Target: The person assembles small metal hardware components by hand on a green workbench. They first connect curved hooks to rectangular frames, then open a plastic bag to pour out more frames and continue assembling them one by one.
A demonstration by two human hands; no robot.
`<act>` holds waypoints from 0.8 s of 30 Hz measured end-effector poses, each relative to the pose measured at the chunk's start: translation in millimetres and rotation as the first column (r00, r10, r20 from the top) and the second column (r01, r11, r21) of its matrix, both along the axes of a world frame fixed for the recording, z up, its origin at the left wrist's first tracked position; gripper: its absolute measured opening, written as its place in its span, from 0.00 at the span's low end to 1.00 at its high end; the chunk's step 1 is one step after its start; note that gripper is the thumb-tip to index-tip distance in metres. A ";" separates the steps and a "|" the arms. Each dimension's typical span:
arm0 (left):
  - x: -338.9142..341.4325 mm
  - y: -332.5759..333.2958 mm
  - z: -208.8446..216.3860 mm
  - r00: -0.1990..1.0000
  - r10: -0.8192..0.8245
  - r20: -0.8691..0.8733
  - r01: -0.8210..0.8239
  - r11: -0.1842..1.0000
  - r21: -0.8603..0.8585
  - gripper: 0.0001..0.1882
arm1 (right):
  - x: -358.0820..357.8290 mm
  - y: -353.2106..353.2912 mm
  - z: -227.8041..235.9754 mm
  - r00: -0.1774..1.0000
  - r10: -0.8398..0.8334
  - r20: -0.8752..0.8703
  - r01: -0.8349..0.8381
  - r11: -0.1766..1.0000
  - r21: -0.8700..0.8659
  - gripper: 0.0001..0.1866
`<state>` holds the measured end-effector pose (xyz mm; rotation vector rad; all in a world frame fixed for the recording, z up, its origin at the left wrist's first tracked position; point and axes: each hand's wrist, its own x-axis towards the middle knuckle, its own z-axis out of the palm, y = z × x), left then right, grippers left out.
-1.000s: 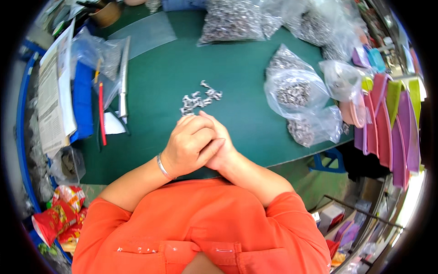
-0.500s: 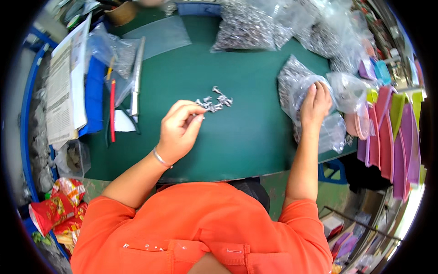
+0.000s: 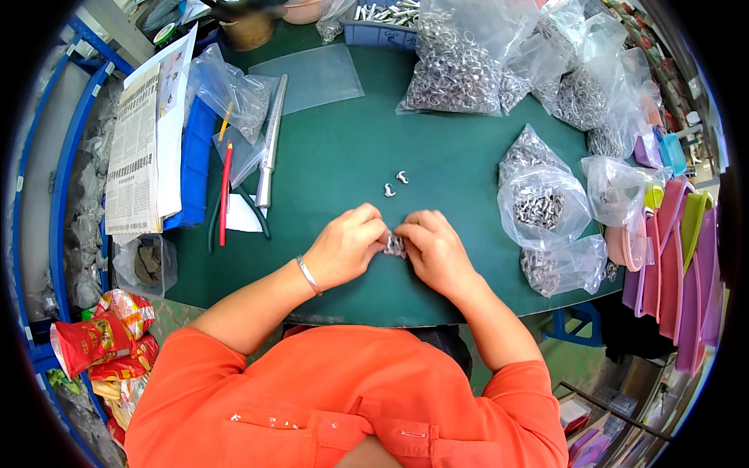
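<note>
Near the front of the green table, my left hand (image 3: 347,246) and my right hand (image 3: 437,248) meet with their fingers pinched inward. Between the fingertips is a tight cluster of small curved silver metal pieces (image 3: 395,246), partly hidden by the fingers. Two more such pieces, a lower one (image 3: 389,189) and an upper one (image 3: 402,177), lie loose just beyond the hands. To the right, a clear plastic bag (image 3: 544,175) gapes, with many of the same pieces inside.
Filled clear bags (image 3: 456,78) line the back right beside a blue tray (image 3: 380,35) of metal rods. On the left lie red-handled pliers (image 3: 226,183), a long metal blade (image 3: 271,144), a blue bin (image 3: 189,171) and newspaper (image 3: 133,156). Pink and purple strips (image 3: 675,265) hang at the right.
My right hand has left the bag and come to the middle beside my left. Most loose pieces are now clustered between my fingers; two lie apart. The view has shifted slightly.
</note>
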<state>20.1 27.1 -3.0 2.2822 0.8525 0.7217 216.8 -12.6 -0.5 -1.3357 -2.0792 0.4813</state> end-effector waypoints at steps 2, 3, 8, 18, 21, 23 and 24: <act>1.7 -4.7 6.8 0.999 0.015 0.045 -0.010 0.994 -0.104 0.10 | 3.9 -12.6 4.2 1.000 -0.001 0.021 0.001 0.999 -0.037 0.10; 3.3 -3.8 9.1 0.997 0.052 0.052 -0.045 0.990 -0.131 0.10 | 6.9 -12.3 -1.6 0.999 -0.040 -0.026 0.041 0.998 0.037 0.09; 0.8 4.0 2.1 0.988 0.100 0.120 -0.097 0.995 -0.028 0.10 | 12.8 -17.9 8.4 0.888 -0.390 -0.244 0.334 0.912 -0.239 0.03; 14.8 -24.8 22.0 0.884 0.348 0.312 0.151 0.419 -0.895 0.08 | -4.6 -40.8 -1.0 0.697 -0.287 -0.658 0.151 0.955 -0.256 0.11; 11.9 -25.1 8.8 0.854 0.393 0.341 0.180 0.392 -0.902 0.07 | -9.4 -38.4 7.4 0.819 -0.181 -0.545 0.163 0.983 -0.083 0.09; 5.8 -26.4 8.0 0.846 0.420 0.328 0.132 0.431 -0.893 0.06 | -2.5 -32.6 7.8 0.840 -0.261 -0.476 0.262 0.963 -0.065 0.10; 4.1 -26.1 6.6 0.823 0.436 0.364 0.149 0.453 -0.879 0.05 | 6.7 -29.4 10.9 0.885 -0.299 -0.358 0.314 0.949 -0.016 0.10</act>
